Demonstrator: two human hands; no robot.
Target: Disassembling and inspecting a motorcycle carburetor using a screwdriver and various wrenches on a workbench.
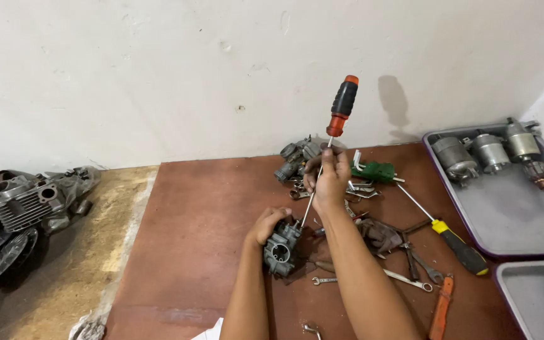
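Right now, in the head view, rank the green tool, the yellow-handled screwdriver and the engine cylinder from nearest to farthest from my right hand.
1. Green tool, just right of the right hand.
2. Yellow-handled screwdriver, lower right, by the tray.
3. Engine cylinder, far left on the floor.

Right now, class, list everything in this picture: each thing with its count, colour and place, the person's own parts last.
carburettor: one, grey metal, on the brown mat, gripped
long screwdriver: one, orange and black handle, shaft down into the carburettor
second carburettor: one, grey, by the wall
yellow-black screwdriver: one, right of the mat
green tool: one, behind the hands
spanners: several, silver, scattered on the mat
motor parts: three, grey, in the upper tray
trays: two, grey, far right
engine parts: a pile, dark grey, far left
left hand: holds the carburettor
right hand: grips the screwdriver shaft
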